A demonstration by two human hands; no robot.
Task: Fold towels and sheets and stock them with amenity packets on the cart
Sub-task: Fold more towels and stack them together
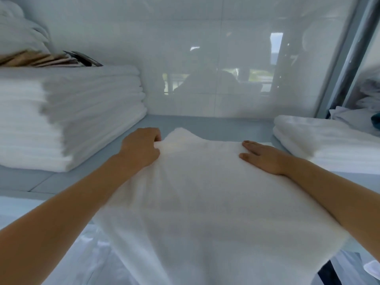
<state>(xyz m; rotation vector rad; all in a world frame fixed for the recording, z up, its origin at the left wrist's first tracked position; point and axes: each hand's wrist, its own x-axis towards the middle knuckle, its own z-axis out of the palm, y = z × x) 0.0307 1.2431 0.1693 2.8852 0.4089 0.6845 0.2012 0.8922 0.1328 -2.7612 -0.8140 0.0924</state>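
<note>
A white towel [205, 202] lies spread across the grey shelf [216, 126] in front of me and hangs over its near edge. My left hand [139, 149] pinches the towel's far left corner, which is bunched and lifted a little. My right hand [265, 159] lies flat on the towel's far right part, fingers straight. A tall stack of folded white towels [67, 116] stands at the left. Brown and dark amenity packets [47, 58] lie on top of that stack.
A lower pile of folded white towels [329, 138] sits at the right. A glossy white wall [205, 68] closes off the back of the shelf. A grey upright post [347, 58] stands at the right, with more linen [368, 112] beyond it. White sheeting [72, 254] lies below the shelf edge.
</note>
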